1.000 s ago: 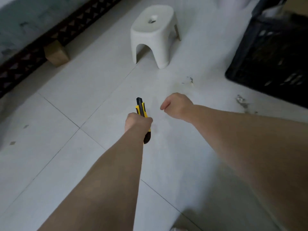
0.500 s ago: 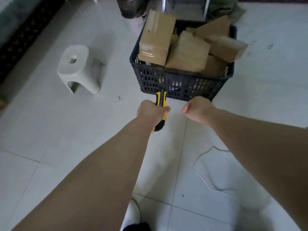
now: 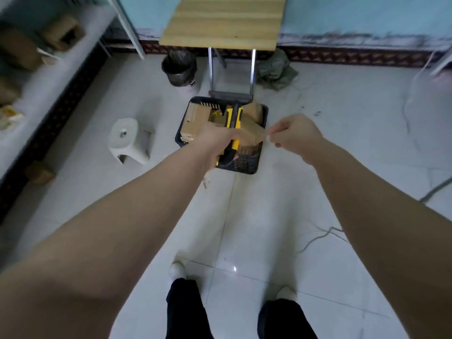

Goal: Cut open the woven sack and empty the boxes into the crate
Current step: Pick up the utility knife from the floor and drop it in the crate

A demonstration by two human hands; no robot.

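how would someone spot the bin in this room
Find the wooden table against the far wall. The bin stands on the floor under its left edge, beyond the black crate. It is the only round, dark thing, lined with a bag.

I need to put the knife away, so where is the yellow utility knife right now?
In the head view the utility knife is gripped in the left hand, held out over the black crate of boxes.

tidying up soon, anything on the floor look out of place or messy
Yes. A crumpled green woven sack lies dumped against the wall beside the table legs, and small scraps litter the tiles right of the crate.
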